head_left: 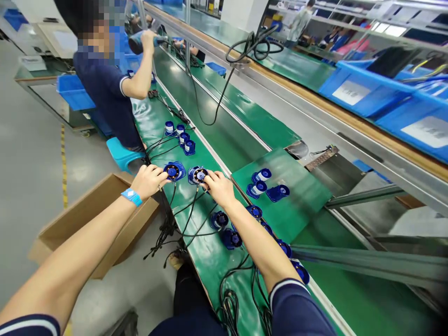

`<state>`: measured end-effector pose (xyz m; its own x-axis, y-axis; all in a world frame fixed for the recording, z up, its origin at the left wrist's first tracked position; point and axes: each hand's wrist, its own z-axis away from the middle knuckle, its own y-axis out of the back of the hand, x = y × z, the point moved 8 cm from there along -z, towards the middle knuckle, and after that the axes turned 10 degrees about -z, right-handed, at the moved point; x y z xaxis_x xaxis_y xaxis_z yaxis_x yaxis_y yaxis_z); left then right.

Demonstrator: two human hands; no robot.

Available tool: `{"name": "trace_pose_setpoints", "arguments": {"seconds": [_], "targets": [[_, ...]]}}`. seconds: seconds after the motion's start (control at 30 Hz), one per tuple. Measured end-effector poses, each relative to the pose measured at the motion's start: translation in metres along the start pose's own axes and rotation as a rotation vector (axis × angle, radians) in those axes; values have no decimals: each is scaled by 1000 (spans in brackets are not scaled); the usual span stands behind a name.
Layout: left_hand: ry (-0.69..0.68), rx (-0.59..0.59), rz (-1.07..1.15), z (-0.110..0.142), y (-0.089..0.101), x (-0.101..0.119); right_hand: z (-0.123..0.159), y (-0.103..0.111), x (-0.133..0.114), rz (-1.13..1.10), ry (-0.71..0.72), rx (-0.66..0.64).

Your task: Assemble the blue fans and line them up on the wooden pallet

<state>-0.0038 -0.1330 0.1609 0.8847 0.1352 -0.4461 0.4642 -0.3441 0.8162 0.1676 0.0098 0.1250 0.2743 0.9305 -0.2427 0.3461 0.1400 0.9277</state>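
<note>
My left hand [149, 180] has its fingers closed on the edge of a round blue motor unit [174, 171], whose open face shows a ring of copper-coloured parts. A second blue motor unit [196, 174] is gripped at its right side by my right hand [221, 187]. The two units are apart, side by side over the green bench [206, 261], with black cables hanging from them. Closer to me, below my right forearm, more blue motor units [231, 238] stand on the bench. Part of that row is hidden by the arm.
Several blue units with white labels [184, 137] stand farther along the bench. Three more sit on a green board [297, 214] at right. A cardboard box [94, 219] is on the floor at left. A co-worker [105, 88] holds a power tool [136, 43]. Coiled cables [229, 303] lie near me.
</note>
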Motion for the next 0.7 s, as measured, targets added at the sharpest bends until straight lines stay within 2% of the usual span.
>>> {"name": "trace_pose_setpoints", "arguments": {"seconds": [0.13,0.23,0.3,0.37,0.43,0.5,0.6,0.7], "targets": [[14,-36,21,-7,-46,-8,-28,-68,31,-53,-98,-178],[17,-71,57,-10,-70,-4,-33,-105,52,-106,-190,-308],[21,-90,75,-12,-82,2,-24,-110,58,-130,-235,-342],[30,-100,96,-14,-90,9,-4,-96,53,-132,-252,-280],[36,-107,121,-16,-94,16,27,-79,28,-149,-220,-216],[35,-115,147,-17,-96,22,63,-76,-16,-206,-134,-265],[43,-120,169,-16,-94,28,111,-100,-79,-250,-56,-465],[38,-124,160,-8,-90,31,138,-120,-102,-347,-75,-630]]}}
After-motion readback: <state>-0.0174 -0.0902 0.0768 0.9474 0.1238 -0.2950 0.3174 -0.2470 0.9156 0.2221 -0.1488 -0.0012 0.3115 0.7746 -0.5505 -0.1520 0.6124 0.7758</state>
